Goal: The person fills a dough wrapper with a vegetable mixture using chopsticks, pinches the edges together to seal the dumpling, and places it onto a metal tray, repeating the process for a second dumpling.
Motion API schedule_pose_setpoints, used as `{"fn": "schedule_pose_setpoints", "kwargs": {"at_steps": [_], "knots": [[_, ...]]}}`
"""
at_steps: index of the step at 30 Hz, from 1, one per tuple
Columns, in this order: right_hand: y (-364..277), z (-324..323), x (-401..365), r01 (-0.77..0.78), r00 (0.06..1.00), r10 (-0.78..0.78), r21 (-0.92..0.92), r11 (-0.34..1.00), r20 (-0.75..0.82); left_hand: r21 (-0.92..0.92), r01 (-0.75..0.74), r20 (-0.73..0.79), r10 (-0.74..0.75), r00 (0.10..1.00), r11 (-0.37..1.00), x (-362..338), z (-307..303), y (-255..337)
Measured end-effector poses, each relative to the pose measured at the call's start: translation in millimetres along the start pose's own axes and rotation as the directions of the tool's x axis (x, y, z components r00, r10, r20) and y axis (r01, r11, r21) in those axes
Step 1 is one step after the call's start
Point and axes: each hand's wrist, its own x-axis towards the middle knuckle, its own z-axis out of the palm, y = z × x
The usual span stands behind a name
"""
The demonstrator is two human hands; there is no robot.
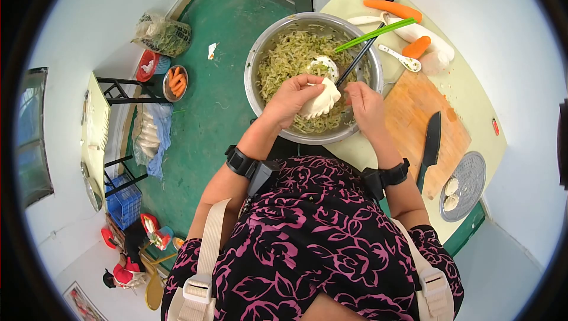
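Over a large metal bowl (251, 84) of shredded green filling (284, 55), my left hand (294, 101) pinches a pleated white dumpling (321, 101). Just to its right is my right hand (365, 107), fingers closed near the bowl's right side; whether they hold anything is too small to tell. Behind the dumpling, a small white dish (323, 68) sits on the filling. Green chopsticks (378, 33) and black chopsticks (359, 56) lean across the bowl's rim.
On the table (349, 2) at right are carrots (395, 10), a white spoon (402, 58), a cutting board (408, 99) with a black knife (431, 143), and a metal tray (470, 182) with dumplings (451, 186). Far lower left, a person in red (124, 273) sits beside a basin.
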Motion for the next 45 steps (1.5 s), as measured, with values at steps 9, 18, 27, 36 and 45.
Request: {"fn": "schedule_pose_setpoints", "kwargs": {"at_steps": [9, 18, 27, 36, 45], "knots": [[2, 4, -3, 0.041, 0.979, -0.069, 0.145, 0.989, 0.192, 0.044, 0.063, 0.042, -0.065, 0.997, 0.997, -5, 4, 5], [1, 10, -2, 0.074, 0.978, -0.093, 0.106, 0.992, 0.187, 0.249, -0.062, 0.074, 0.045, 0.996, 0.966, -1, 1, -2], [-5, -4, -5, 0.006, 0.99, -0.022, 0.113, 0.994, 0.137, 0.256, -0.042, 0.089, 0.02, 0.996, 0.966, 0, -2, 0], [4, 3, -4, 0.07, 0.97, -0.102, 0.149, 0.986, 0.22, 0.133, 0.052, 0.098, -0.065, 0.993, 0.99, -2, -2, -1], [4, 7, -3, 0.165, 0.953, -0.167, 0.031, 0.986, 0.254, 0.354, -0.01, 0.158, -0.049, 0.986, 0.935, 0, -4, -3]]}}
